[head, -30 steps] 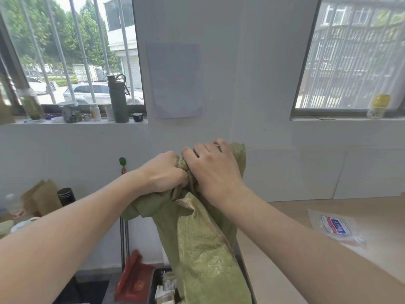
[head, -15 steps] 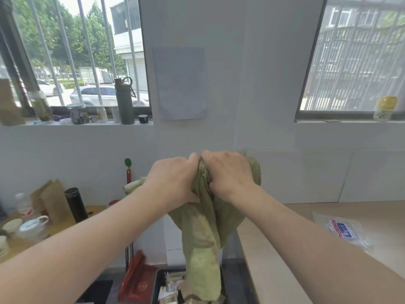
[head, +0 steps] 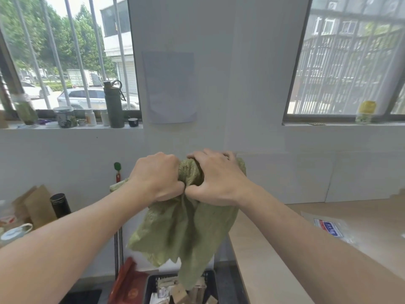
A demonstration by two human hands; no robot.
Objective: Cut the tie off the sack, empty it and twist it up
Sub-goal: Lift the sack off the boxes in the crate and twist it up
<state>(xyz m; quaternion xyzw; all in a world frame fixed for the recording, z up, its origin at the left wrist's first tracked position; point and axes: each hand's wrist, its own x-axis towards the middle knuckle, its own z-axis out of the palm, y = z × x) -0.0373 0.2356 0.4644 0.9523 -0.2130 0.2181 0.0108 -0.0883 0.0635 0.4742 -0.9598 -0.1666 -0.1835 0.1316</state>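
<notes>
At the centre of the frame the green sack (head: 186, 229) is held up above a dark bin (head: 151, 286) at the bottom edge. Its bunched top is clenched by the left hand (head: 156, 177) and right hand (head: 215, 178), set close together, seemingly for twisting.

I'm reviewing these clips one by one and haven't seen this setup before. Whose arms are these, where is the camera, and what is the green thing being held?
There is no machine here. A person wears a wide-angle camera on the head, so you look forward and down along their own bare arms. The left hand and right hand both grip the bunched top of a green woven sack, which hangs limp above a dark bin holding small boxes. To the right is a wooden table with a plastic packet on it. A dark green bottle stands on the left windowsill.
</notes>
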